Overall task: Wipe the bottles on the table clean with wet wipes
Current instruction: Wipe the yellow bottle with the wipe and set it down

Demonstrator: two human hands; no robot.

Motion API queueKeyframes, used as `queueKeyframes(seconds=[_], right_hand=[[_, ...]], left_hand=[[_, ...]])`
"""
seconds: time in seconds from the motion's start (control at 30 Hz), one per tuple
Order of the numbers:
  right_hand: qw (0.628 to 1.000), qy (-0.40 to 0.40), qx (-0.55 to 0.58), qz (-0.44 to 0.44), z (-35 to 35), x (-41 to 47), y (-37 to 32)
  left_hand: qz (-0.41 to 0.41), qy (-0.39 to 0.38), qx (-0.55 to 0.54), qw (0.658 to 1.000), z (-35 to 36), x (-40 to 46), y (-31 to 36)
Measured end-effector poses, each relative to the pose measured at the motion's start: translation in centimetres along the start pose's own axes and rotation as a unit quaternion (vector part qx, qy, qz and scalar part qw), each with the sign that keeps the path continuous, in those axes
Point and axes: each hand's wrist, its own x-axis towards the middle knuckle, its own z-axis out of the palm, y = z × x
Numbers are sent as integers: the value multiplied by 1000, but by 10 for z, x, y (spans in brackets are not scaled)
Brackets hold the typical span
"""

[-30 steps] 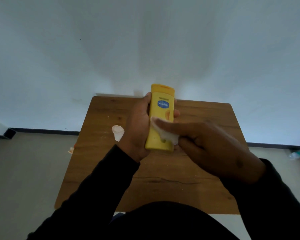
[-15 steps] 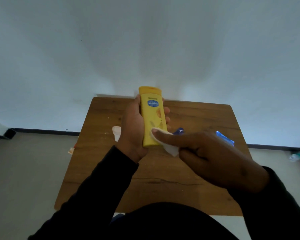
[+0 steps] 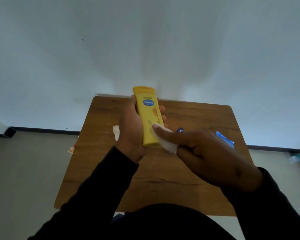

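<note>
A yellow lotion bottle [image 3: 148, 115] with a blue label is held nearly upright above the wooden table [image 3: 163, 184], cap end away from me. My left hand [image 3: 131, 132] wraps around its left side and back. My right hand [image 3: 213, 160] pinches a white wet wipe [image 3: 168, 143], thumb pressing it against the bottle's lower front. A blue wet-wipe pack [image 3: 225, 139] lies on the table behind my right hand, partly hidden. A small dark blue object [image 3: 180, 130] peeks out just beyond my right thumb.
A small white cup-like object [image 3: 116, 131] sits on the table left of my left hand. The table stands against a white wall. Litter lies on the floor at the left [image 3: 71, 150] and right [image 3: 296, 157].
The bottle has shifted left and tilted slightly, its top now leaning left. My right thumb with the wipe has slid along the lower front. The blue pack and dark blue object came into view.
</note>
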Motion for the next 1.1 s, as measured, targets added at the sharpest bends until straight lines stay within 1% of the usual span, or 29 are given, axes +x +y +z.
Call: queueKeyframes(seconds=[0.07,0.1,0.17,0.2,0.23,0.3,0.37,0.4,0.43,0.5,0.57,0.63,0.7,0.73,0.8,0.87,0.93,1.0,1.03,1.1], right_hand=[[998,-53,21,-24,3,-1,-8],[998,-47,15,-26,6,0,-8],[1000,19,-9,1,10,5,-2],[999,41,-20,25,9,6,0],[998,45,-27,43,8,4,2],[999,14,-11,35,6,-1,0],[999,-29,15,4,5,-2,-10],[999,-32,14,-10,6,0,-12],[1000,-16,5,-11,8,3,-11],[999,39,-14,17,9,8,-5],[997,53,-32,35,6,7,0],[999,24,-17,24,5,2,-3],[1000,-9,15,-8,9,0,-10],[999,-7,23,-21,12,1,-11],[999,51,6,-10,19,5,-6],[993,116,-15,30,23,8,-1],[986,157,1,62,27,5,3],[978,191,22,78,31,2,2],[979,190,15,71,33,2,-2],[990,137,-12,15,41,1,-13]], left_hand=[[0,13,-4,1000,-1,0,0],[-2,17,-12,1000,0,0,0],[5,25,-34,999,0,0,1],[18,33,-41,998,0,0,2],[31,40,-41,998,-2,0,4],[40,47,-31,998,-4,0,5],[25,45,-26,998,-3,-1,3],[15,42,-27,999,-2,-2,2],[7,38,-28,999,0,-3,1],[-1,38,-35,999,3,-5,-1],[1,45,-45,998,3,-6,-1],[8,47,-43,998,-1,-3,0],[13,50,-41,998,-2,-1,1],[11,57,-44,997,-2,0,2],[-4,81,-75,994,0,-1,4],[-24,106,-144,984,0,-2,7],[-46,123,-202,971,-2,-2,11],[-67,139,-237,959,-6,1,13],[-78,143,-248,955,-7,2,14],[-97,138,-246,955,-8,3,13]])
